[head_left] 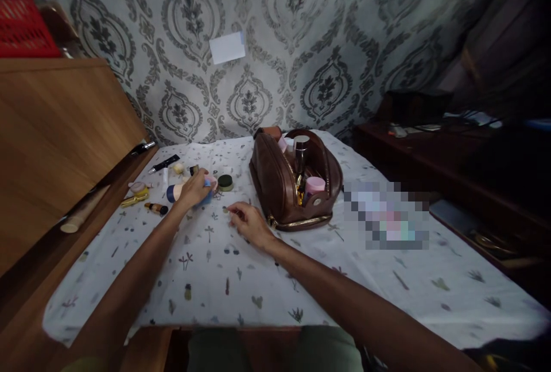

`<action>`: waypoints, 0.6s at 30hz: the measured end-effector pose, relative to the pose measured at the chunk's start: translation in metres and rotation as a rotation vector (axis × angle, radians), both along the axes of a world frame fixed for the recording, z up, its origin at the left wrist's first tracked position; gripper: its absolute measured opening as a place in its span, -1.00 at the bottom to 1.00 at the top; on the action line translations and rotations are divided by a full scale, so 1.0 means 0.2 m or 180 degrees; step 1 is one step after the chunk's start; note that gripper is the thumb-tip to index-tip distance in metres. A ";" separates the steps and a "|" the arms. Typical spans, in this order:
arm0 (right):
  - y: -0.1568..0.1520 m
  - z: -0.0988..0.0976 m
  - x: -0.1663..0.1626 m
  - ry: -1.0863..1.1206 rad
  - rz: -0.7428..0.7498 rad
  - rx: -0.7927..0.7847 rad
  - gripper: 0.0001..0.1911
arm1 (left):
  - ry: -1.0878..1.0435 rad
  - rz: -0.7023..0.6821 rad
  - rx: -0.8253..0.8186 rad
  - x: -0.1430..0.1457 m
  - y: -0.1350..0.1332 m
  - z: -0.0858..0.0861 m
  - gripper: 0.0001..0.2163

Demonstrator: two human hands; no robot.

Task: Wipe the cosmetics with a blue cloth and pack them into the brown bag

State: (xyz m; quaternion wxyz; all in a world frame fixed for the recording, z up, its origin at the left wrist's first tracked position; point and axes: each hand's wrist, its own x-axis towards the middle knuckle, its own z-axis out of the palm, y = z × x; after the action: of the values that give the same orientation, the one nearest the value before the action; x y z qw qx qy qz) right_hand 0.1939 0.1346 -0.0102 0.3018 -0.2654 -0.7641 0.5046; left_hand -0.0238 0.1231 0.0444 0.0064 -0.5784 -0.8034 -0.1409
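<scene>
My left hand [196,189] is at the left of the cloth-covered table, its fingers closed on a small pink-and-blue item [208,183] that they partly hide. Beside that hand lies a container with a dark blue end [171,193], and just right of it sits a round jar with a dark green lid [224,182]. My right hand [252,225] hovers low over the cloth, fingers loosely bent and apart, with nothing visible in them. Close to its right stands a brown leather toiletry bag [269,179], unzipped, holding a silver-capped bottle [301,154] and a pink-lidded jar [315,185].
Farther left lie a black tube [164,163], a yellow claw clip [135,197], a small dark-capped bottle [156,208] and other small items. A wooden panel [64,142] borders the left side. A blurred-out item [390,214] lies right of the bag. Patterned wallpaper rises behind.
</scene>
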 end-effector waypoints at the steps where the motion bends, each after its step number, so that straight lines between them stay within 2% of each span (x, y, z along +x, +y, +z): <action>1: 0.00 0.00 0.00 0.0010 -0.0010 0.0007 -0.77 | -0.0060 -0.0084 0.0199 0.01 -0.03 0.01 -0.71; 4: 0.00 -0.01 0.00 0.0066 -0.0117 0.0104 -0.65 | -0.0544 -0.0535 0.0858 0.04 -0.14 0.04 -0.81; 6: 0.00 -0.01 0.00 0.0115 -0.0237 0.0201 -0.51 | -0.1030 -0.0701 0.1110 0.06 -0.20 0.08 -0.79; 8: 0.00 -0.02 -0.01 0.0152 -0.0314 0.0291 -0.38 | -0.1370 -0.0591 0.1214 0.09 -0.24 0.10 -0.76; 10: 0.00 -0.02 -0.01 0.0159 -0.0285 0.0384 -0.34 | -0.1491 -0.0345 0.1282 0.14 -0.25 0.10 -0.76; 13: 0.00 -0.02 -0.01 0.0139 -0.0031 0.0508 -0.42 | -0.1664 -0.0202 0.1453 0.21 -0.24 0.01 -0.76; 18: 0.00 -0.04 -0.01 0.0109 0.0072 0.0226 -0.39 | -0.1697 -0.0667 0.1450 0.27 -0.27 -0.14 -0.72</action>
State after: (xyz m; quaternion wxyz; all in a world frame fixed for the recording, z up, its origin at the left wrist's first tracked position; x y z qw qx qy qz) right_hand 0.1917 0.1350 -0.0173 0.3183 -0.2371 -0.7792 0.4851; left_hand 0.0302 0.0697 0.0170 -0.0890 -0.5844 -0.6612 -0.4619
